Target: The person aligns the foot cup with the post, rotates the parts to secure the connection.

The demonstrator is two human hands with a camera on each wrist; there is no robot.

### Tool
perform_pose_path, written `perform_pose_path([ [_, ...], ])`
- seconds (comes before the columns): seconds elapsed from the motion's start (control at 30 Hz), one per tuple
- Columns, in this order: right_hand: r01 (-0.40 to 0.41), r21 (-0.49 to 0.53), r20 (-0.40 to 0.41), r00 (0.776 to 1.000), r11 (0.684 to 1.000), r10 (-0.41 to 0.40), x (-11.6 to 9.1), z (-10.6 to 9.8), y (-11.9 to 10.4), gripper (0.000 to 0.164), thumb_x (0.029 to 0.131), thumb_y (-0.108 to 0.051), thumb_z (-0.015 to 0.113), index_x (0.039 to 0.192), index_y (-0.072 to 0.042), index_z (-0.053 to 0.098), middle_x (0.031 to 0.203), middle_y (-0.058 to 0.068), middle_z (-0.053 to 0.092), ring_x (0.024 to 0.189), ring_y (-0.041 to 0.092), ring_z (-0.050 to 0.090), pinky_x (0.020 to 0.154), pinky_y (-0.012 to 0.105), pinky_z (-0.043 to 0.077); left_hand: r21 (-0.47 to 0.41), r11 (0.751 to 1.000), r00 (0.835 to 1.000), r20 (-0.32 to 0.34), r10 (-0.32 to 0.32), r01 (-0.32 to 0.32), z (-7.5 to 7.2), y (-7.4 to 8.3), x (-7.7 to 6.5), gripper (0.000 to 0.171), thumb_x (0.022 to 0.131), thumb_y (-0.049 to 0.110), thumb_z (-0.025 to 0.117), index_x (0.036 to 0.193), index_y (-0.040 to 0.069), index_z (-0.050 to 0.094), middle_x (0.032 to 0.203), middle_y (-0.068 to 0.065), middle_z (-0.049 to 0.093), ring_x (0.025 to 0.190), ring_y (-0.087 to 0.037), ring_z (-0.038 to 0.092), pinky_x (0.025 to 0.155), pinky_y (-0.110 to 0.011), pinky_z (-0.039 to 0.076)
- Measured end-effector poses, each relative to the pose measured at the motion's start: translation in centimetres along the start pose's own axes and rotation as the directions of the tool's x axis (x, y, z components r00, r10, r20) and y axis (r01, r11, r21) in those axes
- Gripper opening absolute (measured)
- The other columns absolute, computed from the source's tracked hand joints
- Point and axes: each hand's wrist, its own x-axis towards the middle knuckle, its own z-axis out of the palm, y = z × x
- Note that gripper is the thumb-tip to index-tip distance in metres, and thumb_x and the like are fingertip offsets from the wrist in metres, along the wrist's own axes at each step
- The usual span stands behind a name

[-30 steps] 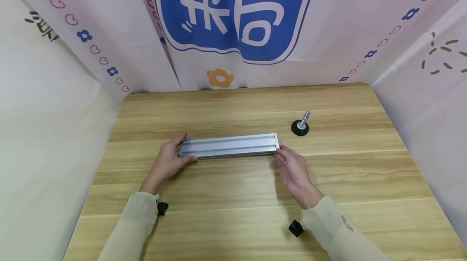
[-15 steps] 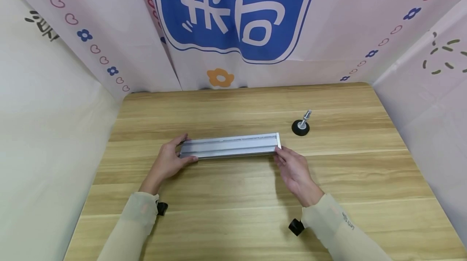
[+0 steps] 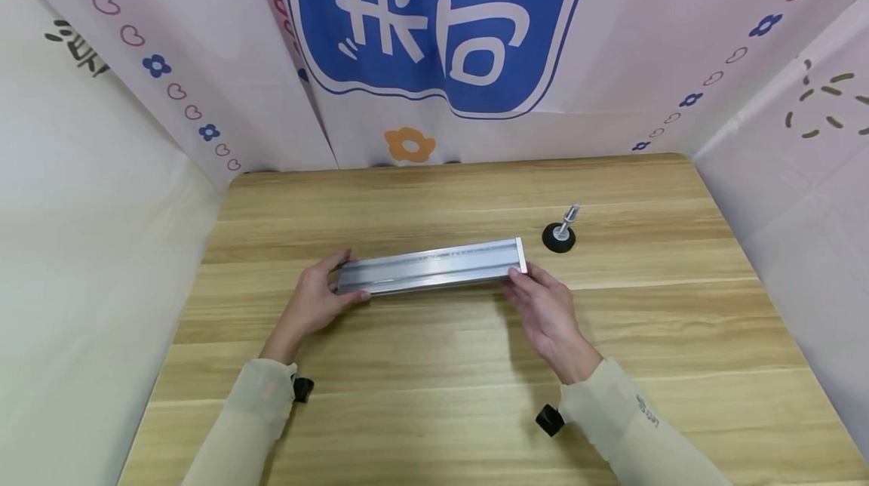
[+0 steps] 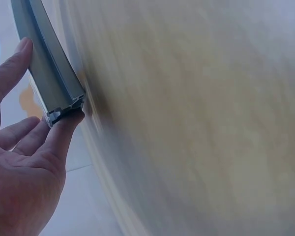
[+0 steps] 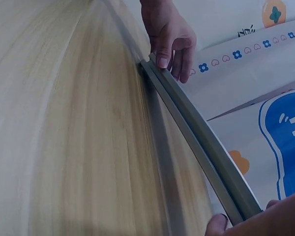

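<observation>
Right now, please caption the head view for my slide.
Left hand and right hand hold a metal bar; a levelling foot sits nearby.

Sleeves: the arms are covered by a pale cream left sleeve [image 3: 234, 426] and a matching right sleeve [image 3: 652, 437]; both are worn long
Cuffs: the left cuff [image 3: 263, 388] and right cuff [image 3: 589, 394] are loosely wrinkled; each is faintly tinted pink in one spot
Marking: dark lettering [image 3: 648, 412] is printed on the right; it is too small to be read with certainty
Wrists: a small black block is worn at each, left block [image 3: 302, 389] and right block [image 3: 550, 420]
</observation>
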Motion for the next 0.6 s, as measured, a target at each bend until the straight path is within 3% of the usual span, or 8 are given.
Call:
perform_pose_path([
  [0.1, 0.003, 0.003, 0.023, 1.000, 1.000, -0.003, -0.2, 0.1, -0.2, 0.067, 0.106, -0.001, 0.057, 0.164, 0.002, 0.023, 0.157, 0.025, 0.047, 0.143, 0.037, 0.054, 0.120, 0.041, 0.052, -0.009, 1.000, 1.000, -0.001, 0.003, -0.003, 0.1, 0.2, 0.0, 0.092, 0.086, 0.014, 0.089, 0.159, -0.007, 0.036, 0.154, -0.025, 0.052, 0.151, -0.045, 0.042, 0.111, -0.055, 0.054],
  [0.2, 0.006, 0.003, 0.026, 1.000, 1.000, -0.006, -0.4, 0.2, -0.4, 0.066, 0.106, -0.003, 0.057, 0.163, -0.002, 0.025, 0.147, 0.023, 0.057, 0.140, 0.042, 0.056, 0.113, 0.042, 0.058, -0.019, 1.000, 1.000, -0.004, 0.003, -0.003, 0.3, 0.3, 0.0, 0.093, 0.086, 0.013, 0.089, 0.159, -0.007, 0.036, 0.153, -0.025, 0.053, 0.150, -0.045, 0.043, 0.111, -0.054, 0.054],
  [0.37, 0.017, -0.002, 0.012, 1.000, 1.000, -0.017, -0.7, 0.3, -0.8, 0.061, 0.106, -0.005, 0.059, 0.160, -0.004, 0.032, 0.122, 0.010, 0.071, 0.121, 0.032, 0.071, 0.108, 0.041, 0.061, -0.045, 0.999, 1.000, -0.009, -0.002, 0.002, 0.6, 0.5, -0.2, 0.093, 0.085, 0.011, 0.089, 0.160, -0.006, 0.036, 0.151, -0.025, 0.054, 0.149, -0.045, 0.044, 0.111, -0.054, 0.054],
  [0.6, 0.046, 0.000, 0.013, 0.999, 0.999, -0.046, -1.0, 0.5, -1.4, 0.058, 0.104, -0.004, 0.062, 0.156, -0.004, 0.037, 0.110, 0.004, 0.077, 0.102, 0.021, 0.078, 0.106, 0.039, 0.062, -0.081, 0.997, 1.000, -0.011, -0.012, 0.011, 0.9, 0.5, -0.5, 0.094, 0.085, 0.011, 0.089, 0.160, -0.005, 0.036, 0.152, -0.022, 0.054, 0.152, -0.044, 0.041, 0.113, -0.056, 0.052],
])
